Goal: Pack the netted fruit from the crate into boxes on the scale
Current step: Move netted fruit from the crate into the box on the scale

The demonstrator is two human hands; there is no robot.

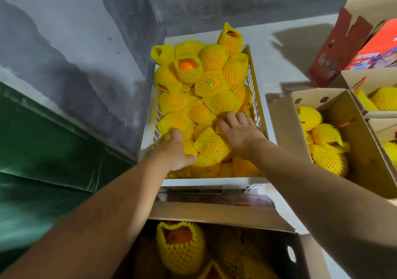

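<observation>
A white crate [206, 181] with a slatted yellow side is heaped with oranges in yellow foam nets [211, 83]. Both my hands reach into its near end. My left hand [176, 150] is palm down, with fingers and thumb curled round a netted fruit at the near left. My right hand [238, 131] lies over another netted fruit, its fingertips dug into the pile around it. Below the crate, an open cardboard box [214, 215] holds a few netted fruit [180, 247]. A dark tray edge [214, 199] shows just behind this box.
To the right stands an open cardboard box [361, 141] partly filled with netted fruit, with more boxes behind it. One of them is red and printed [378, 51]. A grey wall and a green panel [43, 145] close off the left side.
</observation>
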